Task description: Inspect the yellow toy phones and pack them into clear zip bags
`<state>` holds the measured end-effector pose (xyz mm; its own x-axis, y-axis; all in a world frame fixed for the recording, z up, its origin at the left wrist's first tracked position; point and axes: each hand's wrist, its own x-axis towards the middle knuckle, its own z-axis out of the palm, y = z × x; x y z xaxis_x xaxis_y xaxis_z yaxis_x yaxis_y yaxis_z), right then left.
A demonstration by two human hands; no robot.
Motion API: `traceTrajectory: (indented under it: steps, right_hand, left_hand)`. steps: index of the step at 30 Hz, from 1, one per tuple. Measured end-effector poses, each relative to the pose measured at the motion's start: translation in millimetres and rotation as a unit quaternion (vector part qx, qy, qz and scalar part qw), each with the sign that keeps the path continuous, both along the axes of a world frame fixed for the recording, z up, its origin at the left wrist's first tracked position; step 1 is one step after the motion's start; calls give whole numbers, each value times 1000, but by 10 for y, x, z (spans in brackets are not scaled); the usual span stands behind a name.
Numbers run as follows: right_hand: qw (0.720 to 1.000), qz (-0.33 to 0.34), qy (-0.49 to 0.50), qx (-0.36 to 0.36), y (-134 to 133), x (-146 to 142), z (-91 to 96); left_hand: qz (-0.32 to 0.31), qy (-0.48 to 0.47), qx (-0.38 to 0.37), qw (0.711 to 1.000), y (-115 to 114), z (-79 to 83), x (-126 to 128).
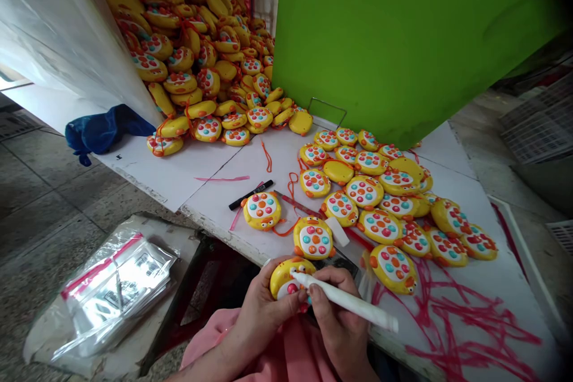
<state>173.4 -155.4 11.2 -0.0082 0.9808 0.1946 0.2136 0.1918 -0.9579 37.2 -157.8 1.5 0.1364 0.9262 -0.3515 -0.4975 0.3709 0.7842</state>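
My left hand (pixel 262 316) is closed around a yellow round toy (pixel 285 277) with coloured buttons, held at the near edge of the white table (pixel 188 170). My right hand (pixel 338 316) grips a white marker pen (pixel 353 304) whose tip touches the toy's white face. Two similar toys (pixel 262 210) (pixel 313 239) lie on the table just beyond my hands. A black marker (pixel 250 194) lies beside them.
Several more yellow toys (pixel 385 203) spread over the table's right half, and a big heap (pixel 197 42) rises at the back left. A green panel (pixel 403 36) stands behind. Red ink scribbles (pixel 447 322) mark the table. A blue cloth (pixel 101 131) and bagged leaflets (pixel 111 292) are at left.
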Motion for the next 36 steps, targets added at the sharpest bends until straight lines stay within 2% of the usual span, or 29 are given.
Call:
traceTrajectory:
  steps: [7, 12, 17, 24, 33, 36]
  right_hand:
    - [1000, -26, 15, -4, 5, -32, -25]
    - [1000, 5, 0, 2, -8, 3, -42]
    - [1000, 8, -5, 2, -13, 13, -46]
    - [999, -48, 23, 7, -10, -28, -11]
    - [1000, 11, 20, -6, -26, -6, -48]
    - [1000, 0, 19, -6, -19, -5, -38]
  left_hand:
    - [3, -3, -8, 1000, -4, 9, -5]
    - [-2, 1, 0, 1000, 7, 7, -12]
    - [1, 0, 2, 1000, 12, -9, -12]
    - [-2, -20, -4, 1000, 4, -25, -8]
    - [3, -28, -7, 1000, 7, -31, -12]
    - [2, -22, -3, 1000, 11, -32, -13]
